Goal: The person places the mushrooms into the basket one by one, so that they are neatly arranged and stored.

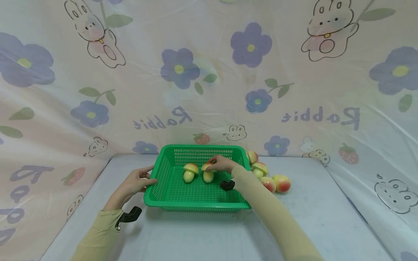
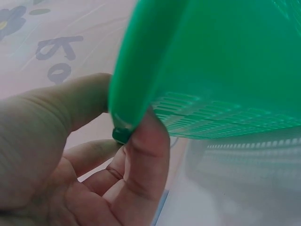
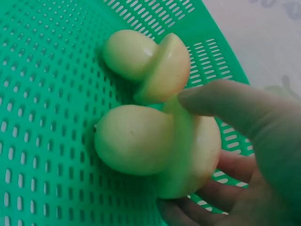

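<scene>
A green plastic basket (image 1: pixel 202 205) with slotted walls stands on the table. My left hand (image 1: pixel 137 183) pinches its left rim, thumb on one side and fingers curled under the lip in the left wrist view. Inside the basket, my right hand (image 1: pixel 222 164) holds a toy mushroom (image 3: pixel 136 141) by its yellow-and-red cap, thumb on one side and fingers round the other. The mushroom's pale stem points away from the palm, close over the slotted floor. Beside it lies a second toy mushroom (image 1: pixel 190 172) of the same kind, untouched.
Right of the basket, partly behind my right forearm, lie another toy mushroom (image 1: pixel 260 168) and several red-and-yellow peach-like fruits (image 1: pixel 282 183). The white table (image 1: pixel 183 235) ends at a hanging cloth (image 1: pixel 215 98) printed with rabbits and flowers at the back and sides.
</scene>
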A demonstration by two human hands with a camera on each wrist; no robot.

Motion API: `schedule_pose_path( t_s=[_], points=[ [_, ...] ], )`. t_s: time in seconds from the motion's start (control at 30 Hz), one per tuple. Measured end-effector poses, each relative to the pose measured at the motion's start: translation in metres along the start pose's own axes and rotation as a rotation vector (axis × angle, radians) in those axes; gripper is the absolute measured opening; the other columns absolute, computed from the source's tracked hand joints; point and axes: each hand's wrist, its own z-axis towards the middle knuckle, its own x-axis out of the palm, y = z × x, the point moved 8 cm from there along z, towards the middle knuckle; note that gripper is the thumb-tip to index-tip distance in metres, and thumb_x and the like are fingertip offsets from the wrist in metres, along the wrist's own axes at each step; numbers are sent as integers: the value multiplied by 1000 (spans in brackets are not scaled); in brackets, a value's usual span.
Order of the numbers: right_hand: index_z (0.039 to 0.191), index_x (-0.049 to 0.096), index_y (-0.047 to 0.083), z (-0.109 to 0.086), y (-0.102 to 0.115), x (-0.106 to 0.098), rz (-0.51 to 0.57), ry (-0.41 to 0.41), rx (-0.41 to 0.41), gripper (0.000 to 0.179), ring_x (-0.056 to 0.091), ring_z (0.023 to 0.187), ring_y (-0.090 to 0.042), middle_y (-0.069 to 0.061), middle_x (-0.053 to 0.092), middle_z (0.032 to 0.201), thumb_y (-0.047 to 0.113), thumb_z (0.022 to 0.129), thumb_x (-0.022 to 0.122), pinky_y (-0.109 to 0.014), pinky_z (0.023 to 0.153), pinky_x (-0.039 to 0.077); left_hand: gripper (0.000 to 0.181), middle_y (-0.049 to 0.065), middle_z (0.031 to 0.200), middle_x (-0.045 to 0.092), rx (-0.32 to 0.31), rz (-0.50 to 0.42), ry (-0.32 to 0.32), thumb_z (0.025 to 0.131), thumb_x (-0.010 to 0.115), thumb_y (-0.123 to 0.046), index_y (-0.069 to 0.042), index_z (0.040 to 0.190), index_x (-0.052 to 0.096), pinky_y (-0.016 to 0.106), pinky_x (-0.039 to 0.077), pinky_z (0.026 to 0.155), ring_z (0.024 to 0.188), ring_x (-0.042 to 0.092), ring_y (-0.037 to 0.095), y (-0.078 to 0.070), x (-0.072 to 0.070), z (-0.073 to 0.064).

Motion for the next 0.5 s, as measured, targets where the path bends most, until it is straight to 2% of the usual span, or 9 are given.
schedule_pose_path(
  t_s=[0.27,0.5],
  points=[
    [135,51,-2,1,-1,5,-4,13,-2,55,53,114,-28,-14,51,131,23,89,68,-44,91,46,73,16,94,56,0,4,-4,91,66,-11,-3,151,25,38,57,64,74,65,24,1,-2,-2],
    [137,47,-1,1,-3,4,54,-13,40,54,49,119,-31,-16,47,135,22,91,65,-46,94,45,74,17,95,54,5,12,-5,91,67,-11,-2,151,25,37,56,64,73,64,24,-1,-1,-2]
  ],
)
